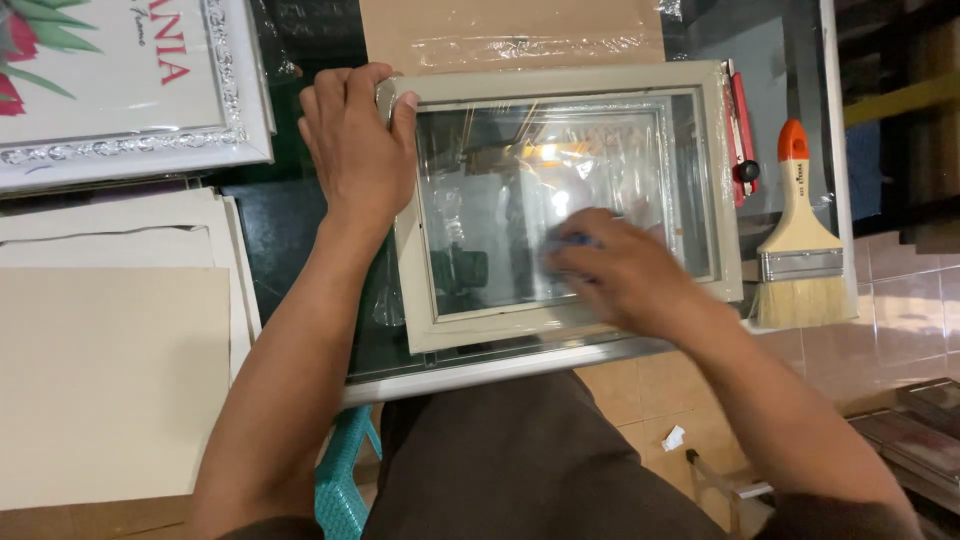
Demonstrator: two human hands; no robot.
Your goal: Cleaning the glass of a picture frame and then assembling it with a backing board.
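Far left: a stack of cream backing boards [110,370] lies flat on the tabletop [290,230], with a white ornate frame [130,90] holding a printed picture above it.

The left hand [355,145] presses down on the upper left corner of the pale picture frame [570,80], fingers [345,90] spread flat over the moulding, steadying rather than gripping. The frame lies face up near the tabletop's front edge, its glass pane [500,210] reflecting lamps overhead.

The right hand [625,275] is blurred on the pane's lower right area, fingers curled around a small blue cloth or pad [575,242]; what it is exactly cannot be told.

In my judgement, wiping goes best with even pressure, overlapping passes into the corners, and the left hand kept firm so the frame cannot slide off the edge.

Right of the frame: a red cutter [742,140], then a wide paintbrush [800,240] with an orange-tipped handle.

The surface is dark glass with a metal rim. Beyond it are a tiled floor [900,300] and a teal stool [345,470].
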